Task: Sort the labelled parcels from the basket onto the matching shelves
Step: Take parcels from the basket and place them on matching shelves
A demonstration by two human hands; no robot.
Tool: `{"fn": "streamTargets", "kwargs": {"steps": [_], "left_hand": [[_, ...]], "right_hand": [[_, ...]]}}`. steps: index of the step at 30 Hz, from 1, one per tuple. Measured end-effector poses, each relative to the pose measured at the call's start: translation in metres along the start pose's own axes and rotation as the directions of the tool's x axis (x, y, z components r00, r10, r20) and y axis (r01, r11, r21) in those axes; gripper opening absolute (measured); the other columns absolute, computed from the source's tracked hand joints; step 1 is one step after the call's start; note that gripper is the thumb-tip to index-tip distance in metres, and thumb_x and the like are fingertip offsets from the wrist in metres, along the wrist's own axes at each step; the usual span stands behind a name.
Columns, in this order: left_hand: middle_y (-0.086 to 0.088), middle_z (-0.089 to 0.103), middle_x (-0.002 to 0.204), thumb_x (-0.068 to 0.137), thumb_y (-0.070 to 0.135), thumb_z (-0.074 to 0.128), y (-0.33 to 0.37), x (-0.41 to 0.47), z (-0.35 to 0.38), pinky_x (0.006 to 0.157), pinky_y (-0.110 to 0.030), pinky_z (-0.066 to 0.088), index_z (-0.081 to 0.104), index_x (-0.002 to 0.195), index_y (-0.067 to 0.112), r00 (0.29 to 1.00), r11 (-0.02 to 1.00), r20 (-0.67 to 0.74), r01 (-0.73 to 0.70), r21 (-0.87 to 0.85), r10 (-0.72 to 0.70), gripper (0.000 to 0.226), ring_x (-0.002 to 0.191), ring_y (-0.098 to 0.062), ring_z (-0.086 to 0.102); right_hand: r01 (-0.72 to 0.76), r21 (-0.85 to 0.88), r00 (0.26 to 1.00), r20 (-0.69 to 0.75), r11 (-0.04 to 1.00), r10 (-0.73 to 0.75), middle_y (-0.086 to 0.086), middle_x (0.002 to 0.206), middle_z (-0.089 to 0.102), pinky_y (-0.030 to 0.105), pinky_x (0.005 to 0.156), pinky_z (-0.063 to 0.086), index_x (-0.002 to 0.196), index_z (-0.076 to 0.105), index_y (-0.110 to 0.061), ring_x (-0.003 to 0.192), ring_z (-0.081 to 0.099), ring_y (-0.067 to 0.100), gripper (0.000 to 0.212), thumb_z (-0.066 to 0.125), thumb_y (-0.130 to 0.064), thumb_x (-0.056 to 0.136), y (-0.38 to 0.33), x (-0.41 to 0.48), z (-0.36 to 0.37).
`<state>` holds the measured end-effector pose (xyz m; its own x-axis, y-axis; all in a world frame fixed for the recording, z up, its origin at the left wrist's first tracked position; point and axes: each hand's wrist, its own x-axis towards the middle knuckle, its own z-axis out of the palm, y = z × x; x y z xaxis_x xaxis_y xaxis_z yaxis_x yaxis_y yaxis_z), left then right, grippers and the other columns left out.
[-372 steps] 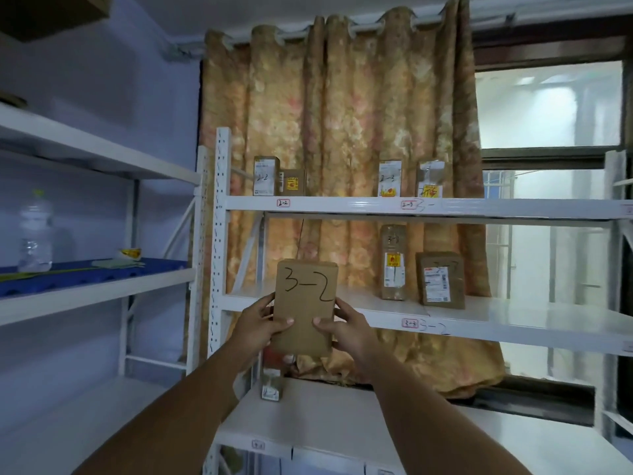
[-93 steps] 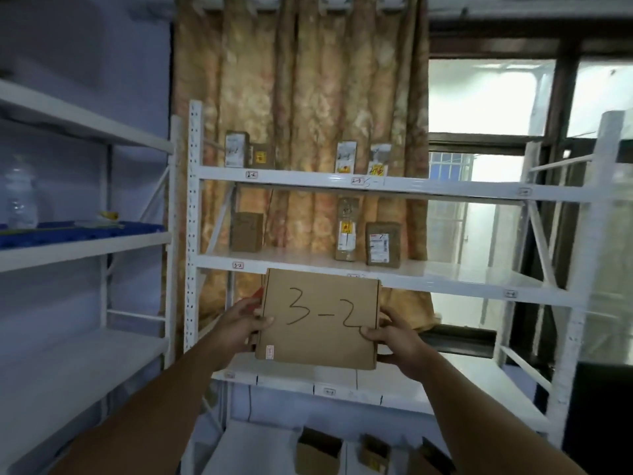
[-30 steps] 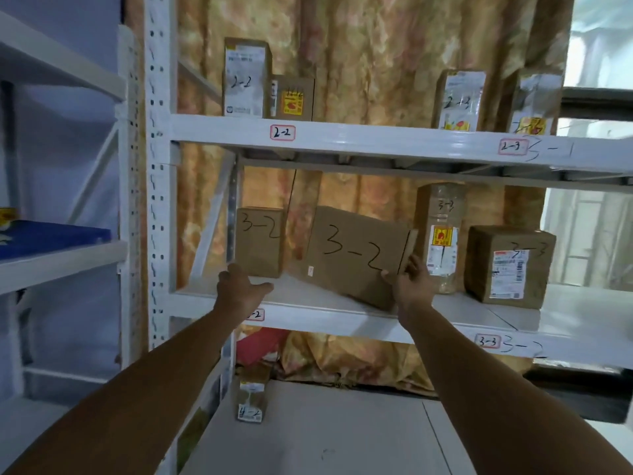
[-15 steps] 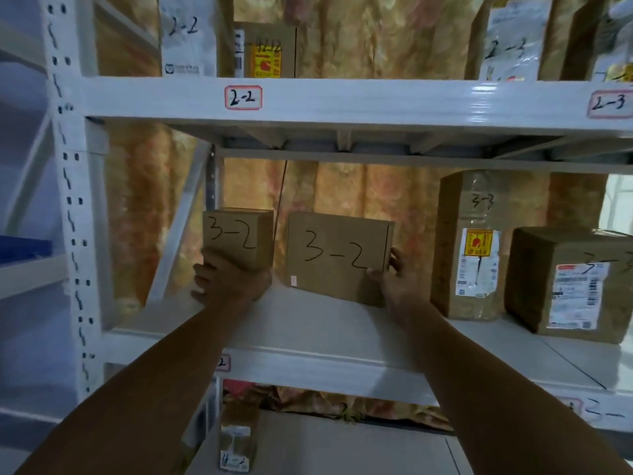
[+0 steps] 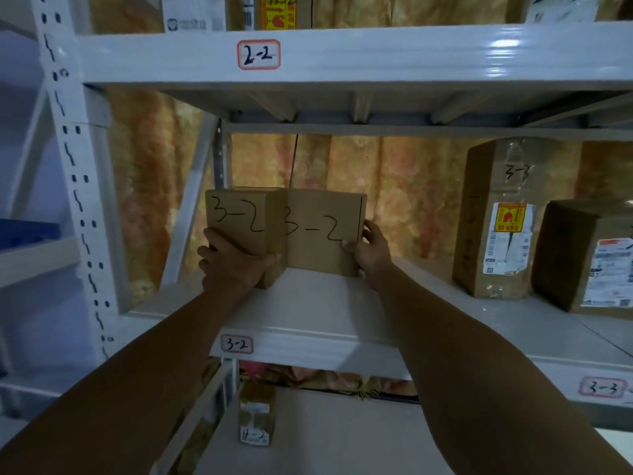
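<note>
Head view shows two plain brown cardboard boxes, marked 3-2, standing upright and touching near the left end of the smooth white metal shelf (image 5: 308, 303). The left hand (image 5: 233, 265) grasps the small box (image 5: 239, 217); the right hand (image 5: 371, 250) grasps the right edge of the wide box (image 5: 322, 228).

Left hand (image 5: 236, 265) and right hand (image 5: 371, 255) bare, left forearm (image 5: 154, 365) and right forearm (image 5: 462, 354) bare too, uncovered down to frame edge.

L 3-2 box (image 5: 236, 222) & R 3-2 box (image 5: 320, 248) pushed together, now touching.
</note>
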<state>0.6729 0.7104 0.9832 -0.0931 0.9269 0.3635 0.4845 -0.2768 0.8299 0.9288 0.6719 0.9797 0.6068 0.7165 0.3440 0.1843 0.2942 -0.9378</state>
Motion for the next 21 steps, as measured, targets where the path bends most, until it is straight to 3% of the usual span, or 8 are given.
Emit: {"fn": "streamTargets", "kwargs": {"steps": [3, 7, 11, 14, 18, 21], "left_hand": [[-0.02, 0.01, 0.163, 0.066, 0.059, 0.087, 0.0, -0.012, -0.01, 0.114, -0.059, 0.029, -0.012, 0.159, 0.015, 1.0, 1.0, 0.0, 0.0, 0.013, 0.0, 0.143, 0.148, -0.044, 0.017], [-0.02, 0.009, 0.162, 0.065, 0.062, 0.084, 0.0, -0.026, -0.018, 0.112, -0.058, 0.031, -0.013, 0.158, 0.016, 1.0, 0.999, -0.024, 0.018, 0.036, -0.017, 0.143, 0.148, -0.043, 0.017], [-0.021, 0.013, 0.159, 0.064, 0.063, 0.084, 0.003, -0.033, -0.022, 0.111, -0.058, 0.033, -0.011, 0.158, 0.017, 0.998, 0.999, -0.051, 0.032, 0.042, -0.03, 0.142, 0.147, -0.043, 0.02], [-0.021, 0.013, 0.159, 0.063, 0.064, 0.084, 0.005, -0.037, -0.021, 0.111, -0.057, 0.034, -0.012, 0.158, 0.016, 0.997, 0.997, -0.061, 0.046, 0.061, -0.042, 0.143, 0.146, -0.042, 0.02], [-0.02, 0.016, 0.159, 0.06, 0.064, 0.086, 0.005, -0.039, -0.021, 0.111, -0.057, 0.035, -0.011, 0.158, 0.017, 0.995, 0.997, -0.087, 0.053, 0.06, -0.048, 0.145, 0.146, -0.041, 0.023], [-0.02, 0.016, 0.158, 0.059, 0.065, 0.086, 0.004, -0.039, -0.022, 0.111, -0.056, 0.035, -0.011, 0.158, 0.018, 0.995, 0.996, -0.081, 0.058, 0.063, -0.053, 0.147, 0.146, -0.041, 0.023]], "right_hand": [[0.018, -0.003, 0.999, 0.039, 1.0, -0.017, 0.0, 0.139, 0.063, 0.054, 0.102, 0.054, 0.149, 0.051, -0.032, 0.123, 0.062, 0.03, 0.084, 0.077, -0.023, 0.069, 0.0, -0.005, 0.025], [0.022, -0.047, 0.995, 0.094, 0.999, -0.018, 0.001, 0.143, 0.061, 0.054, 0.105, 0.052, 0.153, 0.047, -0.029, 0.127, 0.06, 0.031, 0.082, 0.079, -0.022, 0.078, 0.0, -0.007, 0.043], [0.04, -0.114, 0.995, 0.097, 0.993, -0.028, -0.002, 0.147, 0.057, 0.054, 0.107, 0.05, 0.156, 0.042, -0.033, 0.131, 0.057, 0.031, 0.092, 0.073, -0.038, 0.07, 0.011, 0.006, 0.047], [0.031, -0.144, 0.996, 0.084, 0.989, -0.019, 0.003, 0.15, 0.054, 0.056, 0.108, 0.047, 0.158, 0.039, -0.027, 0.132, 0.055, 0.034, 0.076, 0.07, -0.02, 0.089, 0.003, -0.007, 0.046], [-0.015, -0.149, 0.999, 0.031, 0.989, 0.02, 0.007, 0.154, 0.05, 0.056, 0.108, 0.048, 0.159, 0.033, -0.024, 0.135, 0.054, 0.034, 0.084, 0.071, -0.033, 0.084, 0.01, -0.014, 0.045], [-0.067, -0.155, 0.997, 0.022, 0.986, 0.071, 0.008, 0.157, 0.047, 0.051, 0.11, 0.048, 0.161, 0.029, -0.018, 0.137, 0.051, 0.032, 0.079, 0.071, -0.024, 0.094, 0.005, -0.024, 0.043]]}}
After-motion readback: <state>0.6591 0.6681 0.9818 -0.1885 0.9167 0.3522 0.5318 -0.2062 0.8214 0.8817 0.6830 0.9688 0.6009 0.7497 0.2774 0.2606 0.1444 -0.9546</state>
